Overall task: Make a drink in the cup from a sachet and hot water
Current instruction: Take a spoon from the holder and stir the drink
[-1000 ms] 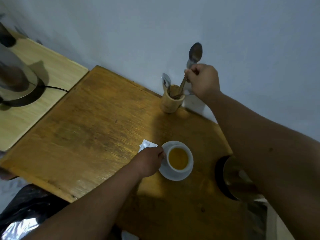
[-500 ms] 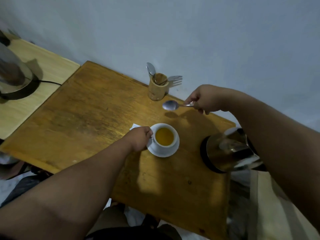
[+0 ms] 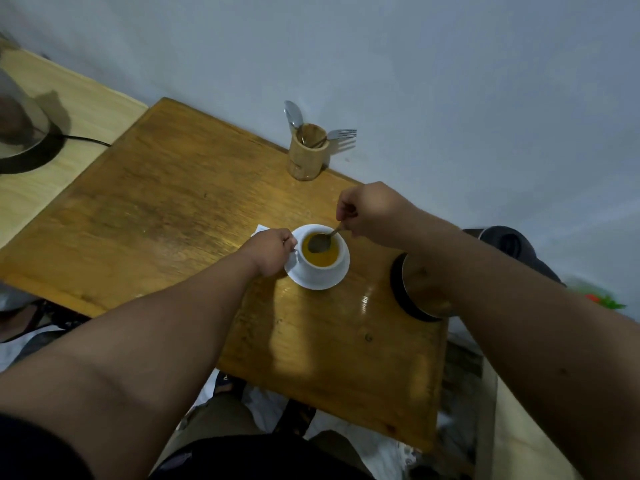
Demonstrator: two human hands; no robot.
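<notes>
A white cup (image 3: 337, 263) full of orange-yellow drink stands on a white saucer (image 3: 320, 280) on the wooden table (image 3: 173, 216). My left hand (image 3: 270, 249) grips the cup's handle at its left side. My right hand (image 3: 370, 213) pinches the handle of a metal spoon (image 3: 320, 241), whose bowl sits in the drink. A corner of a white sachet (image 3: 260, 229) shows on the table behind my left hand; the rest is hidden.
A bamboo holder (image 3: 306, 154) with spoons and a fork stands at the table's far edge by the wall. A steel kettle (image 3: 420, 292) sits at the right, partly under my right forearm. Another kettle (image 3: 20, 126) with a black cord is on the pale table to the left.
My right hand took the spoon from the holder, carried it down and toward me, and its bowl now sits in the drink. My left hand stayed on the cup's handle.
</notes>
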